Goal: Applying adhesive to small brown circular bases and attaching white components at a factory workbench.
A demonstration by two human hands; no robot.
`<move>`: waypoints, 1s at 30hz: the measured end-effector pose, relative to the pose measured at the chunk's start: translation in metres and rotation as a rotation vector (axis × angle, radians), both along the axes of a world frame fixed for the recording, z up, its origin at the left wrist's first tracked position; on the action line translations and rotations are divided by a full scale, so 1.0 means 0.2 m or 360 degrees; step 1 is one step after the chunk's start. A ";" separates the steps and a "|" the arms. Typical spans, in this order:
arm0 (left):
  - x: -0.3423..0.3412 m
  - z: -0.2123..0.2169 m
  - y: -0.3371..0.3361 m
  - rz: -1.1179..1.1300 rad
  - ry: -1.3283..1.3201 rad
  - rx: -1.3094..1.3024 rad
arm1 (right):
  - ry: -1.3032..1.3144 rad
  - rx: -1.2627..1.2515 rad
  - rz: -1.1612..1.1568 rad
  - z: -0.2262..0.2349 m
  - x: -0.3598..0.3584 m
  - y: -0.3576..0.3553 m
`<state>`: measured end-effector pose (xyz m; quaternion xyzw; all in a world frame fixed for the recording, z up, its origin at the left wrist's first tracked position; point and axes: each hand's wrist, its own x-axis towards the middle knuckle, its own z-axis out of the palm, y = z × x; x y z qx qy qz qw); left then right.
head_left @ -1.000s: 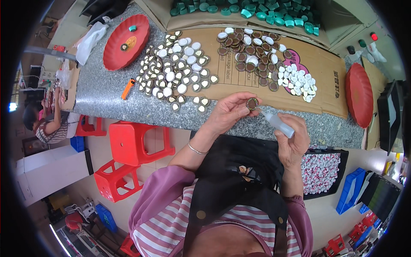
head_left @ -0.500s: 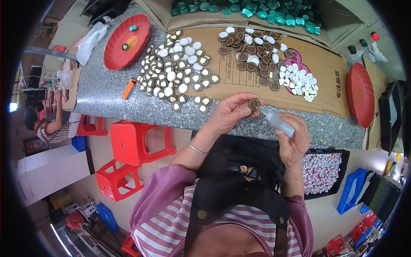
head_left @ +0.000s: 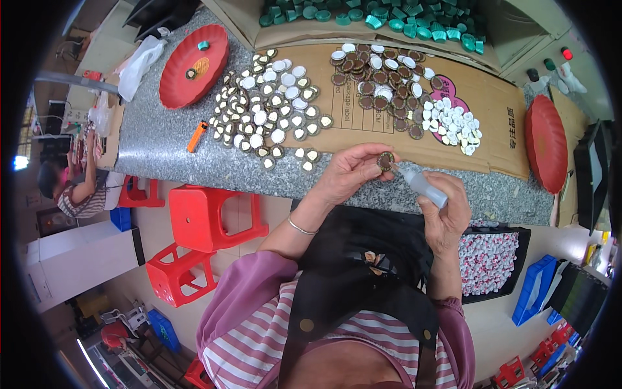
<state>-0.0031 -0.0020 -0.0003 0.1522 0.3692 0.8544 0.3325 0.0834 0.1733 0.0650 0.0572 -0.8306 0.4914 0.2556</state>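
Between the thumb and fingers of my left hand (head_left: 353,174) is a small round brown disc (head_left: 385,161) with a patterned rim, its brown face turned up. My right hand (head_left: 447,204) is wrapped round a translucent squeeze bottle (head_left: 427,188), whose narrow nozzle points at the disc and seems to touch its edge. Beyond my hands, brown discs and white round pieces form a pile (head_left: 379,81) on flattened cardboard. Right of it lies a heap of small white pieces (head_left: 451,124). To the left spread many discs (head_left: 265,107) with cream pieces on them.
A red scalloped tray (head_left: 175,84) with two small items stands at the left, near an orange lighter (head_left: 196,137). Another red tray (head_left: 544,142) is at the right. Green cups (head_left: 402,26) fill a bin behind. Red stools (head_left: 194,220) stand below, and a person (head_left: 81,188) sits far left.
Both hands, the disc and the bottle stay almost in place. The whole view has shifted very slightly.
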 end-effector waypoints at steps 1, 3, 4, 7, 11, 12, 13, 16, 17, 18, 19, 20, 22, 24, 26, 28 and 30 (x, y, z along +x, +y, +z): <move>0.00 0.00 0.00 -0.0014 -0.0001 -0.0003 | -0.0003 0.0005 -0.0004 0.00 0.00 0.00; 0.00 0.01 0.00 -0.0029 0.0000 -0.0007 | -0.0004 0.0009 -0.0009 0.00 0.00 0.00; 0.00 0.01 0.00 -0.0029 0.0007 -0.0003 | -0.0010 0.0007 -0.0014 0.00 0.00 0.01; 0.00 0.01 0.00 -0.0035 0.0020 -0.0007 | -0.0006 0.0007 -0.0020 0.00 0.00 0.01; 0.00 0.00 0.00 -0.0043 0.0011 -0.0031 | -0.0011 0.0024 -0.0029 0.00 0.01 0.01; 0.00 0.01 0.00 -0.0044 0.0012 -0.0032 | -0.0010 0.0023 -0.0030 0.00 0.01 0.01; 0.00 0.01 0.00 -0.0047 0.0011 -0.0035 | -0.0004 0.0022 -0.0030 0.00 0.01 0.02; 0.00 0.01 0.00 -0.0045 0.0008 -0.0039 | 0.0002 0.0014 -0.0028 -0.01 0.01 0.02; 0.00 0.01 0.00 -0.0039 0.0007 -0.0040 | 0.0001 0.0007 -0.0027 -0.01 0.01 0.02; 0.00 0.01 0.00 -0.0040 0.0006 -0.0039 | 0.0001 0.0008 -0.0028 -0.01 0.01 0.02; 0.00 0.01 0.00 -0.0041 0.0003 -0.0039 | 0.0002 0.0019 -0.0033 -0.01 0.01 0.02; 0.00 0.01 0.00 -0.0041 -0.0001 -0.0039 | 0.0003 0.0029 -0.0037 -0.01 0.01 0.02; 0.00 0.01 0.00 -0.0030 -0.0001 -0.0042 | -0.0001 0.0030 -0.0037 0.00 0.01 0.02; 0.00 0.01 0.00 -0.0017 0.0002 -0.0045 | -0.0004 0.0031 -0.0037 0.00 0.01 0.02; 0.00 0.00 0.00 -0.0041 -0.0007 -0.0004 | -0.0009 0.0031 -0.0031 0.00 0.01 0.02; 0.00 0.00 0.00 -0.0026 -0.0025 -0.0016 | -0.0008 0.0045 -0.0026 0.00 0.02 0.02; 0.00 0.00 -0.01 -0.0011 -0.0044 -0.0027 | -0.0008 0.0061 -0.0022 0.00 0.02 0.02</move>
